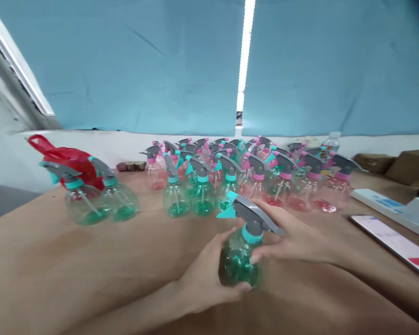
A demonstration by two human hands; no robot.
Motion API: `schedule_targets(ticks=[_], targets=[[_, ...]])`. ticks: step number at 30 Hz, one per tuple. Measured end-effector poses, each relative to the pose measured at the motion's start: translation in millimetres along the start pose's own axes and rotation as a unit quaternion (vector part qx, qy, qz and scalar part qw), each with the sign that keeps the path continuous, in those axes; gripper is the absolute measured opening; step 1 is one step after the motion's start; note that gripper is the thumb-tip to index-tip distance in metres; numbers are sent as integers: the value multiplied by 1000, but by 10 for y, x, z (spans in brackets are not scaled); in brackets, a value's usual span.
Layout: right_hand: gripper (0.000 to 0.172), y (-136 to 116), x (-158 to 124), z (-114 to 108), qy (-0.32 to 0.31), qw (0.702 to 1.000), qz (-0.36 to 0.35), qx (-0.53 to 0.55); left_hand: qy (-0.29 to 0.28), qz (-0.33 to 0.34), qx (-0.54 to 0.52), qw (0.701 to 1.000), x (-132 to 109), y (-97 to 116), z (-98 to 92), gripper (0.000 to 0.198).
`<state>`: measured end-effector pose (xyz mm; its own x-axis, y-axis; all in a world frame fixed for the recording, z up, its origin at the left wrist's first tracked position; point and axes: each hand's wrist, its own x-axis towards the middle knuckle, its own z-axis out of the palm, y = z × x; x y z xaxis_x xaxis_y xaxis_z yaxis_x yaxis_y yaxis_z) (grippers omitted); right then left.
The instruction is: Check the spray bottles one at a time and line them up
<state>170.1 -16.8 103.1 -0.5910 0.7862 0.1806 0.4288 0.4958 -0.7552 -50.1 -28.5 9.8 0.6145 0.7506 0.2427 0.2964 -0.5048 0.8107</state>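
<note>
A green see-through spray bottle (239,260) with a teal collar and a grey trigger head is held between my two hands, tilted a little. My left hand (209,274) wraps round the lower body from the left, thumb near the base. From the right, my right hand (286,232) grips it just below the collar, with its thumb on the front and its other fingers behind the grey head. The nozzle points left. Beyond it stand more spray bottles in rows, green ones (203,200) with teal collars and pink ones (330,195) with pink collars.
Two green spray bottles (124,204) stand apart at the left, before a red plastic bag (71,160). On the right lie a phone (394,242) with a lit screen and a white box (387,204). Brown boxes (410,167) and a clear bottle (332,141) are farther back.
</note>
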Motion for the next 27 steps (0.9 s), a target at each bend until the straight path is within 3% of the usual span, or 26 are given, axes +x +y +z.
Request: schedule_targets(ticks=[6,10,14,18,23,27], targets=[[38,231,-35,-80,91,987,-31,130,-48,58,26,997,507,97,264,84],[27,420,3,-90,118,966,-63,220,-49,61,37,996,671,63,343,82],[23,590,77,-109,135,960,-57,237,-22,19,85,996,678,-20,333,84],[22,666,115,-135,119,971,-43,201,-33,-16,157,987,605,-77,253,78],[20,627,77,-162,118,980,-14,162,-44,-13,296,954,478,-166,111,50],[18,617,49,-173,127,984,-22,124,-37,-23,351,935,429,-229,63,45]])
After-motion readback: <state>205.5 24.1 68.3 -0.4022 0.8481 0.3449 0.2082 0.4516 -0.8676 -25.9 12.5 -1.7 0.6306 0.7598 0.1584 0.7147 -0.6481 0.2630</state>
